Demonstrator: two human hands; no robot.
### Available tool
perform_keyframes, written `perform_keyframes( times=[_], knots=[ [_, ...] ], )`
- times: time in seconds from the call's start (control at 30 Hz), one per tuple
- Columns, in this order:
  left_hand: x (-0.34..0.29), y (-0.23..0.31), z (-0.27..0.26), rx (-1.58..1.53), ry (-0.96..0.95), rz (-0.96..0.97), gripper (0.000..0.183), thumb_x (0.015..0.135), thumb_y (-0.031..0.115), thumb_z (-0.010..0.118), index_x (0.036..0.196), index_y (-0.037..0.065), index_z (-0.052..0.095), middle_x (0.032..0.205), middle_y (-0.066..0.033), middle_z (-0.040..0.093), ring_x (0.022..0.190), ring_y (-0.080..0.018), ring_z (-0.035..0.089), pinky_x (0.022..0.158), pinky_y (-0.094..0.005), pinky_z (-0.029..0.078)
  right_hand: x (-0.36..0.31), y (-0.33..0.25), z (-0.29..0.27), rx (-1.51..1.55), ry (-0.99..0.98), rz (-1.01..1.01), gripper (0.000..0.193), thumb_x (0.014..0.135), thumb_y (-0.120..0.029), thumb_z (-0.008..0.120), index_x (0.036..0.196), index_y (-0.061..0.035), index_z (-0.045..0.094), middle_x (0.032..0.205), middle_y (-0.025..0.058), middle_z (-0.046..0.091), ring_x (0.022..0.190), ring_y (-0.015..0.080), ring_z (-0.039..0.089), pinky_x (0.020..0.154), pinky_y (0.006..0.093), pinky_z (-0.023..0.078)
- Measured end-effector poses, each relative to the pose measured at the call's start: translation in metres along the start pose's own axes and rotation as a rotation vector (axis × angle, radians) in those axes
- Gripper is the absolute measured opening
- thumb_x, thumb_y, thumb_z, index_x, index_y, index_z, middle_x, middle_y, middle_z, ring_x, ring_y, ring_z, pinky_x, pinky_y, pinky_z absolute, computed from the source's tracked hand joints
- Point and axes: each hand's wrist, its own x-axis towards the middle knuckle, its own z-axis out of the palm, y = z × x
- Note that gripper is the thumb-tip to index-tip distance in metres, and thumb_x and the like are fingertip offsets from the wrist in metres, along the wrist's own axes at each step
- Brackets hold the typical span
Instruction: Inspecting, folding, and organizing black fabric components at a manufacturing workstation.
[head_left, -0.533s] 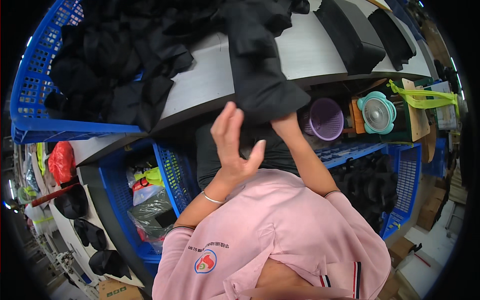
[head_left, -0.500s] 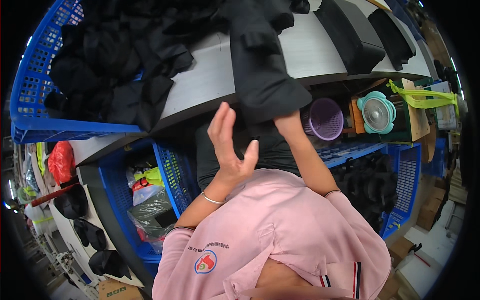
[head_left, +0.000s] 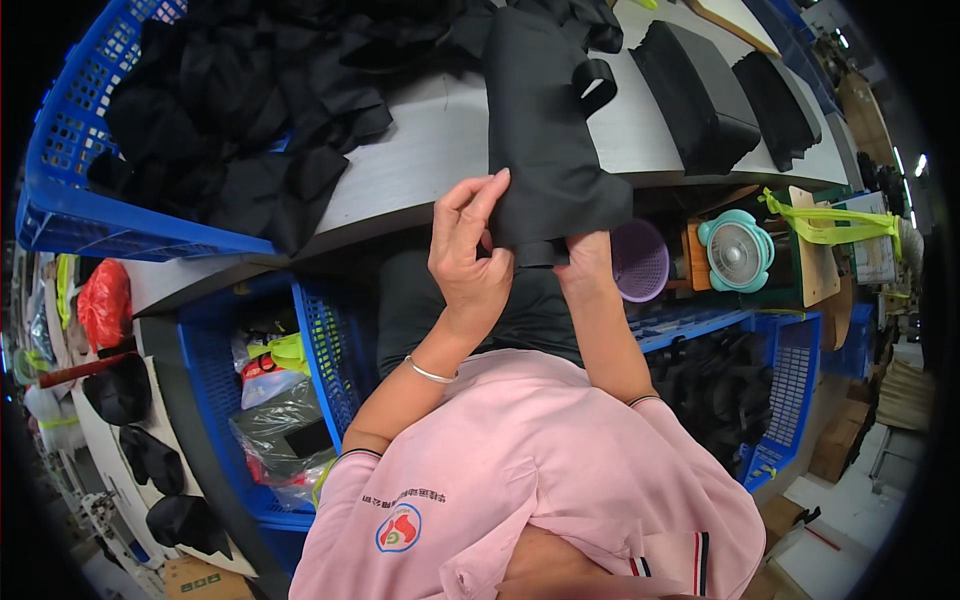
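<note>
In the head view, the long black flat fabric piece [head_left: 545, 150] lies lengthwise on the pale grey smooth surface [head_left: 430, 150], its lower end reaching past the front edge, above the person's lap. A black looped strap [head_left: 598, 88] sticks out from its right side.

The left hand [head_left: 472, 250], with a silver bangle [head_left: 433, 374] on its wrist, is at the piece's left edge near the lower end. Its fingers are partly curled and a fingertip touches that edge; whether they are closed on the fabric, I cannot tell. The right hand [head_left: 588, 262] holds the lower end of the piece, with its fingers mostly hidden beneath the fabric.

To the left, a loose heap of black fabric pieces [head_left: 240, 110] spills from a blue perforated plastic basket [head_left: 150, 235] onto the surface. To the right stand two thick black layered stacks [head_left: 695, 95], side by side. Just beside the right hand is a purple perforated plastic bin [head_left: 640, 262], and further right a round turquoise fan [head_left: 738, 250]. Below the surface, a blue plastic crate [head_left: 325, 350] on the left contains clear-wrapped goods, and a second blue crate [head_left: 790, 395] on the right holds black items.
</note>
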Motion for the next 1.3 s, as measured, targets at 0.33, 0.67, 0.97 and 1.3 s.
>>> perform_keyframes(
  times=[0.33, 0.67, 0.97, 1.3],
  knots=[
    [0.006, 0.006, 0.001, -0.02, -0.024, 0.103, 0.071, 0.06, -0.021, 0.058, 0.122, 0.012, 0.072, 0.115, -0.005, 0.06, 0.08, -0.0127, 0.059, 0.061, -0.0229, 0.047, 0.005, 0.01, -0.006, 0.174, -0.056, 0.065, 0.044, 0.096, -0.029, 0.063, 0.131, -0.0034, 0.054, 0.124, 0.0128, 0.063, 0.109, 0.0248, 0.065, 0.092, 0.0401, 0.057],
    [0.0, 0.002, 0.005, -0.051, -0.016, 0.042, 0.074, 0.061, -0.021, 0.06, 0.126, 0.012, 0.07, 0.114, -0.004, 0.059, 0.081, -0.0109, 0.057, 0.06, -0.0223, 0.047, 0.012, 0.013, -0.001, 0.385, -0.11, 0.354, 0.033, 0.093, -0.028, 0.062, 0.115, -0.0039, 0.061, 0.106, 0.0108, 0.066, 0.092, 0.0231, 0.066, 0.076, 0.0372, 0.059],
    [-0.001, -0.005, 0.002, -0.049, -0.018, 0.045, 0.076, 0.06, -0.019, 0.062, 0.13, 0.012, 0.067, 0.114, -0.0055, 0.059, 0.079, -0.0123, 0.057, 0.061, -0.0235, 0.048, 0.014, 0.014, -0.002, 0.392, -0.122, 0.407, 0.032, 0.093, -0.028, 0.062, 0.113, -0.0039, 0.062, 0.104, 0.0106, 0.066, 0.089, 0.0238, 0.066, 0.074, 0.0385, 0.059],
    [0.002, -0.005, -0.026, -0.14, -0.14, 0.077, 0.063, 0.073, -0.005, 0.066, 0.135, 0.003, 0.06, 0.125, -0.0121, 0.058, 0.076, -0.0181, 0.058, 0.068, -0.0283, 0.052, 0.015, 0.031, -0.001, 0.239, -0.112, 0.142, 0.037, 0.097, -0.031, 0.058, 0.121, -0.0029, 0.058, 0.112, 0.0127, 0.065, 0.1, 0.026, 0.065, 0.084, 0.0425, 0.057]
  ],
)
